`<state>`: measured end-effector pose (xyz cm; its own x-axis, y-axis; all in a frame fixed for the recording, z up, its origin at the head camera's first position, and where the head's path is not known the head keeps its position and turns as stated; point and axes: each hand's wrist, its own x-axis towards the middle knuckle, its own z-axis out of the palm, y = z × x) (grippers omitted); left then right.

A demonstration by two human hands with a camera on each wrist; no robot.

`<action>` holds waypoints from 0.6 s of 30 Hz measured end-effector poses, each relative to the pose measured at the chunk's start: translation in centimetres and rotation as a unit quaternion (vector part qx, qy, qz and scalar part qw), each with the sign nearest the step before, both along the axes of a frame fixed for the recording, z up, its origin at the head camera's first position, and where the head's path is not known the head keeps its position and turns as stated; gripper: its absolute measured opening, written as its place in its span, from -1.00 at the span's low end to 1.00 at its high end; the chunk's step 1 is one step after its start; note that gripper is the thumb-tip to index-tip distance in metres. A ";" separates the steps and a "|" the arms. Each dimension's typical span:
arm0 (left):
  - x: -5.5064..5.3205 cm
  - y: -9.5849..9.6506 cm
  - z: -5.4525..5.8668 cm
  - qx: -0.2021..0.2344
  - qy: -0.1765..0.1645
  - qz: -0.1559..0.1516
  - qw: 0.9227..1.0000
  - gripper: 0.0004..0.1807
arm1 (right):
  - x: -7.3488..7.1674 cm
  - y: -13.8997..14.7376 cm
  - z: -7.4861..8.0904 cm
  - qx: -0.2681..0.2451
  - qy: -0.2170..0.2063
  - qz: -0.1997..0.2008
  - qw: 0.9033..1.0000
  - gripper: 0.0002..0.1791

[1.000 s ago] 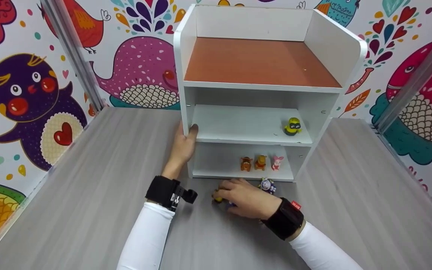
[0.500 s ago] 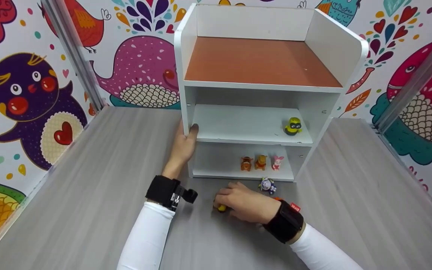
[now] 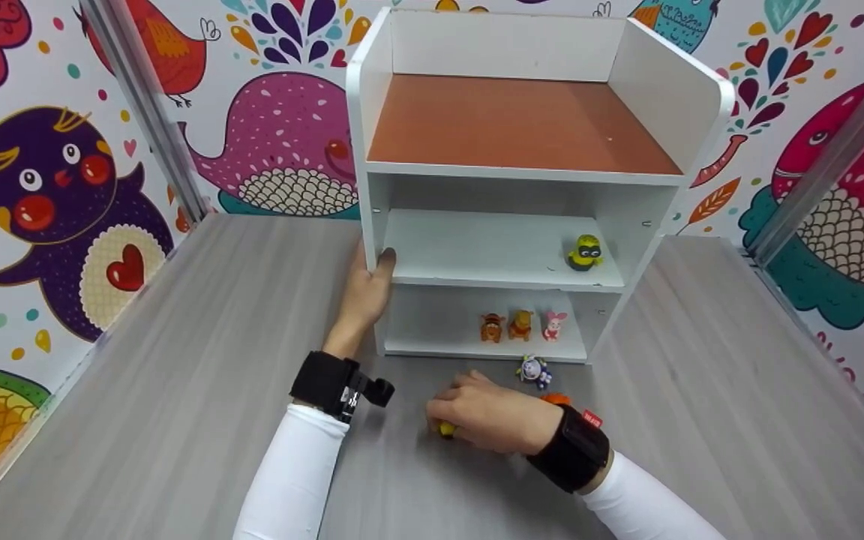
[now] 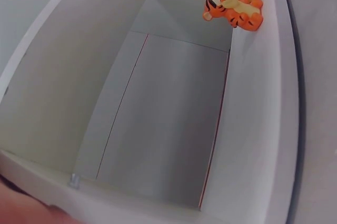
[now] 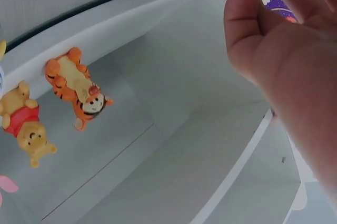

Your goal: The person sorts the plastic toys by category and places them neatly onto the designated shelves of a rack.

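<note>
My left hand (image 3: 368, 289) grips the left side panel of a small white shelf unit (image 3: 503, 283), thumb on its front edge. In front of the unit, my right hand (image 3: 488, 412) bends its fingers around a small yellow toy figure (image 3: 447, 429), mostly hidden beneath them. A purple-and-white toy figure (image 3: 534, 371) stands on the floor just beyond that hand. Beside the right wrist shows a bit of an orange toy (image 3: 556, 398). Along the bottom shelf stand a Tigger figure (image 3: 491, 328), a Winnie the Pooh figure (image 3: 520, 325) and a pink Piglet figure (image 3: 554, 326).
A yellow-green figure (image 3: 586, 253) stands at the right of the middle shelf. The unit's top has a brown board (image 3: 522, 124) between raised white sides. Printed walls (image 3: 274, 135) rise behind, with metal posts (image 3: 147, 112) at the corners. Grey wood-grain flooring (image 3: 177, 390) surrounds the unit.
My right hand has drawn back toward me with the yellow figure under its fingers, uncovering more of the purple-and-white figure and the orange toy. The left hand has stayed on the panel.
</note>
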<state>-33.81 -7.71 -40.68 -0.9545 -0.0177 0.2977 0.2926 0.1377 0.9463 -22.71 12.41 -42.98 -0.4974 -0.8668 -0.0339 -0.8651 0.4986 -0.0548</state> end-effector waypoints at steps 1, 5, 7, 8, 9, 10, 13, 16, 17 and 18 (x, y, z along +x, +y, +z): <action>0.0 0.0 0.0 0.000 0.001 0.000 1.000 -0.33 | 0.0 0.0 0.1 0.001 0.002 0.004 1.000 -0.74; 0.0 0.0 0.0 0.001 0.008 0.000 1.000 -0.34 | 0.0 0.3 0.7 -0.008 0.022 0.025 0.999 -0.58; 0.0 0.0 0.0 0.002 0.010 -0.001 1.000 -0.34 | -0.1 0.5 0.9 -0.019 0.031 0.043 0.998 -0.57; 0.0 0.0 0.0 0.002 0.010 -0.002 1.000 -0.34 | -0.2 0.6 1.1 -0.025 0.038 0.051 0.998 -0.58; 0.0 0.0 0.0 0.002 0.011 -0.003 1.000 -0.33 | -0.2 0.6 1.1 -0.033 0.041 0.058 0.997 -0.57; 0.0 0.0 0.0 0.002 0.011 -0.005 1.000 -0.33 | -0.3 0.7 1.2 -0.042 0.044 0.067 0.996 -0.57; 0.0 -0.1 0.0 0.004 0.012 -0.010 1.000 -0.32 | -0.6 0.8 1.5 -0.065 0.031 0.080 0.994 -0.56; 0.0 0.0 0.0 0.004 0.012 -0.009 1.000 -0.32 | -0.9 0.9 1.7 -0.081 -0.006 0.074 0.994 -0.60; 0.0 0.0 0.0 0.003 0.013 -0.010 1.000 -0.32 | -1.0 1.0 1.8 -0.085 -0.020 0.068 0.994 -0.63; 0.0 0.0 0.0 0.002 0.014 -0.010 1.000 -0.32 | -1.0 1.1 1.9 -0.093 -0.034 0.060 0.993 -0.64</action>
